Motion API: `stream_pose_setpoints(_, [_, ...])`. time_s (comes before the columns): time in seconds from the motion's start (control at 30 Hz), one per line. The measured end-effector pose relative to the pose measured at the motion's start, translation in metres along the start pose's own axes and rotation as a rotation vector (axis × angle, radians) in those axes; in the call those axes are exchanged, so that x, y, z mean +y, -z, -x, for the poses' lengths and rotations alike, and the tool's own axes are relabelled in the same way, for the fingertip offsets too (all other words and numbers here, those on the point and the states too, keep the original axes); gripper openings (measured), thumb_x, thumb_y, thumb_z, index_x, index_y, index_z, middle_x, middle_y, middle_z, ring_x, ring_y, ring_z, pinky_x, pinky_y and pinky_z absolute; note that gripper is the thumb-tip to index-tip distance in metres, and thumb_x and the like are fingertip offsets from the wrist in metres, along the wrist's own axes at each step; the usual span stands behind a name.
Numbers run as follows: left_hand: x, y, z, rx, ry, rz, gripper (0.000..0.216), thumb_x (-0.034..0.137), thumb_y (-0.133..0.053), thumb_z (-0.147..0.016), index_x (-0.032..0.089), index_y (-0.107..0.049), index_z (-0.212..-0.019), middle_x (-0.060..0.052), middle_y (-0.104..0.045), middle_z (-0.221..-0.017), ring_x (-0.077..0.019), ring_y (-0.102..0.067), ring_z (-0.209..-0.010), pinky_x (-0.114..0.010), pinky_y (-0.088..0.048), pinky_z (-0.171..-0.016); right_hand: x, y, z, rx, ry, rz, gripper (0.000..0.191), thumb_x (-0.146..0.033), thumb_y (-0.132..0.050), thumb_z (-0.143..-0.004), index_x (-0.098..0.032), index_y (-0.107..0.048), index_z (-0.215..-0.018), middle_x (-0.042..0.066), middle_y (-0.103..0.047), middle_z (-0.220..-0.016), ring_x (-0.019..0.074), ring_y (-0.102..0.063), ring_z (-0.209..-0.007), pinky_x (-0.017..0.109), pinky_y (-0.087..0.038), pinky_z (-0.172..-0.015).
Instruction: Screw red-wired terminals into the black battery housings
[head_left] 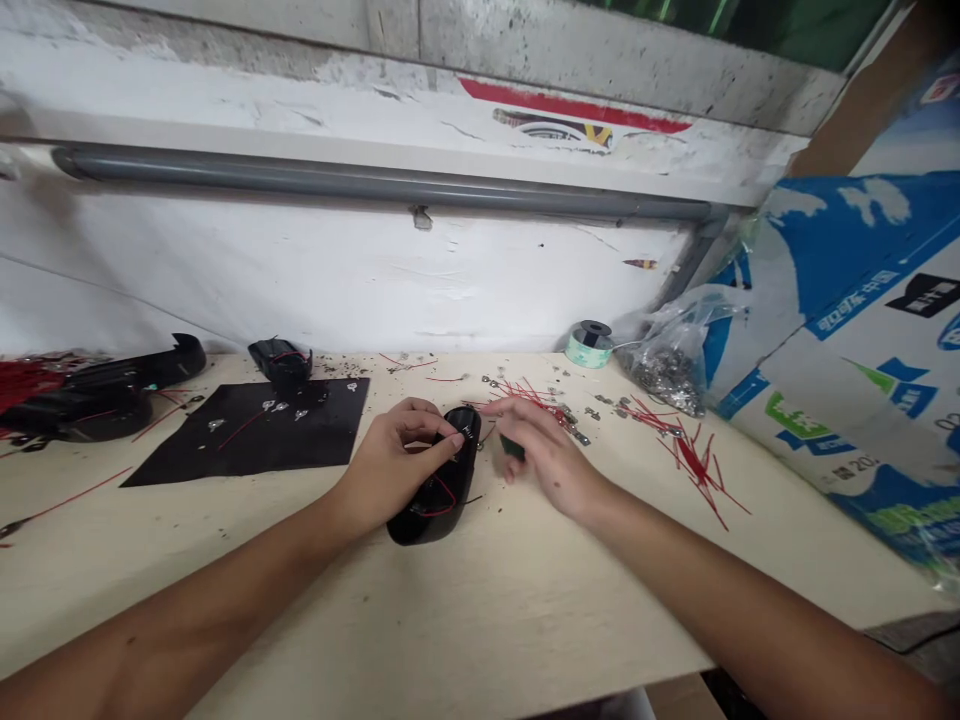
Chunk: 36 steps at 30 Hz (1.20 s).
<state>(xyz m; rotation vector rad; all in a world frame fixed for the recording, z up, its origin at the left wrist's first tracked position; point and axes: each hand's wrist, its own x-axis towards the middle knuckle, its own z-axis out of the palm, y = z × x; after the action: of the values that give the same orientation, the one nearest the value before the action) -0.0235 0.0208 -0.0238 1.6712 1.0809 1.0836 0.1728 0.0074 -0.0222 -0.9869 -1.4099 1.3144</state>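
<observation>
A glossy black plastic housing [442, 490] with a thin red wire inside lies on the pale wooden table [465, 620]. My left hand [394, 462] grips the housing from its left side, fingers curled over its top end. My right hand [541, 452] hovers just right of the housing. Its fingers are curled around a small dark green thing [512, 447] that I cannot make out, and the index finger stretches toward the housing's top. Both forearms reach in from the bottom edge.
A black mat [255, 432] with small metal clips lies at the left, with more black housings [112, 385] beyond it. Red wires [694, 455] and metal terminals are scattered at the right. A solder spool [589, 343], a plastic bag of metal parts [667, 365] and a blue printed sack [855, 340] stand at the back right.
</observation>
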Motion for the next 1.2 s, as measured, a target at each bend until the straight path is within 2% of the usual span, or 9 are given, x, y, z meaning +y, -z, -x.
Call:
stream_pose_setpoints(0.1, [0.003, 0.0, 0.003, -0.035, -0.012, -0.039, 0.02, 0.038, -0.067, -0.083, 0.019, -0.071, -0.078, -0.003, -0.054, -0.098, -0.0145, -0.059, -0.084, -0.033, -0.053, -0.08, 0.002, 0.005, -0.003, 0.043, 0.147, 0.141, 0.02, -0.036, -0.061, -0.088, -0.02, -0.061, -0.099, 0.001, -0.059, -0.085, 0.0149, -0.055, -0.072, 0.031, -0.046, -0.069])
stream_pose_setpoints(0.17, [0.004, 0.0, 0.005, -0.058, -0.032, -0.05, 0.021, 0.038, -0.065, -0.085, 0.019, -0.069, -0.078, -0.003, -0.054, -0.098, -0.0144, -0.058, -0.085, -0.032, -0.053, -0.08, 0.003, 0.007, -0.004, 0.052, 0.212, 0.229, 0.019, -0.035, -0.058, -0.092, -0.02, -0.062, -0.103, 0.002, -0.06, -0.087, 0.0164, -0.056, -0.08, 0.033, -0.045, -0.079])
stream_pose_setpoints(0.27, [0.004, -0.001, 0.006, -0.092, -0.044, -0.037, 0.021, 0.037, -0.063, -0.086, 0.018, -0.067, -0.079, -0.003, -0.053, -0.099, -0.0146, -0.057, -0.086, -0.03, -0.051, -0.078, 0.0, 0.006, -0.002, 0.072, 0.272, 0.231, 0.018, -0.031, -0.057, -0.093, -0.022, -0.061, -0.109, 0.003, -0.062, -0.095, 0.0173, -0.056, -0.09, 0.035, -0.041, -0.089])
stream_pose_setpoints(0.37, [0.003, -0.002, 0.006, -0.116, -0.033, -0.037, 0.021, 0.037, -0.062, -0.087, 0.019, -0.066, -0.078, -0.002, -0.052, -0.098, -0.0141, -0.056, -0.084, -0.03, -0.048, -0.075, -0.002, 0.003, -0.001, 0.068, 0.284, 0.159, 0.016, -0.029, -0.064, -0.089, -0.021, -0.063, -0.103, 0.003, -0.064, -0.097, 0.0177, -0.057, -0.091, 0.034, -0.043, -0.086])
stream_pose_setpoints(0.47, [0.002, -0.004, 0.005, -0.132, -0.046, -0.054, 0.02, 0.036, -0.061, -0.088, 0.019, -0.066, -0.078, -0.002, -0.051, -0.098, -0.0149, -0.055, -0.086, -0.031, -0.045, -0.077, -0.003, -0.001, 0.0, 0.05, 0.255, 0.124, 0.014, -0.03, -0.069, -0.084, -0.02, -0.067, -0.093, 0.002, -0.065, -0.087, 0.0181, -0.058, -0.084, 0.033, -0.045, -0.078])
stream_pose_setpoints(0.57, [0.005, -0.007, 0.007, -0.146, -0.073, -0.055, 0.02, 0.035, -0.059, -0.088, 0.019, -0.064, -0.078, -0.002, -0.051, -0.096, -0.0162, -0.055, -0.089, -0.033, -0.044, -0.081, -0.004, -0.004, 0.0, 0.007, 0.238, 0.155, 0.013, -0.032, -0.068, -0.085, -0.019, -0.069, -0.089, 0.001, -0.063, -0.079, 0.0171, -0.057, -0.078, 0.032, -0.045, -0.073])
stream_pose_setpoints(0.87, [0.012, -0.013, 0.014, -0.123, -0.069, -0.064, 0.018, 0.032, -0.058, -0.088, 0.018, -0.061, -0.077, -0.003, -0.05, -0.094, -0.0169, -0.054, -0.086, -0.035, -0.044, -0.082, -0.003, -0.003, 0.0, -0.06, 0.216, 0.207, 0.016, -0.035, -0.064, -0.09, -0.02, -0.069, -0.09, 0.002, -0.065, -0.087, 0.0177, -0.058, -0.08, 0.031, -0.046, -0.072])
stream_pose_setpoints(1.0, [0.011, -0.014, 0.017, -0.108, -0.097, -0.047, 0.015, 0.03, -0.057, -0.089, 0.018, -0.061, -0.081, -0.004, -0.049, -0.096, -0.0166, -0.054, -0.087, -0.034, -0.046, -0.08, -0.005, -0.007, 0.004, -0.052, 0.257, 0.242, 0.014, -0.031, -0.061, -0.093, -0.019, -0.066, -0.088, 0.002, -0.062, -0.086, 0.0171, -0.056, -0.081, 0.031, -0.045, -0.073])
stream_pose_setpoints(1.2, [0.016, -0.015, 0.021, -0.07, -0.159, -0.048, 0.012, 0.027, -0.057, -0.089, 0.019, -0.06, -0.081, -0.005, -0.049, -0.098, -0.0183, -0.053, -0.093, -0.033, -0.05, -0.077, -0.011, -0.006, 0.007, 0.036, 0.419, 0.464, 0.02, -0.028, -0.06, -0.094, -0.02, -0.063, -0.076, 0.001, -0.051, -0.082, 0.0171, -0.05, -0.085, 0.03, -0.041, -0.074])
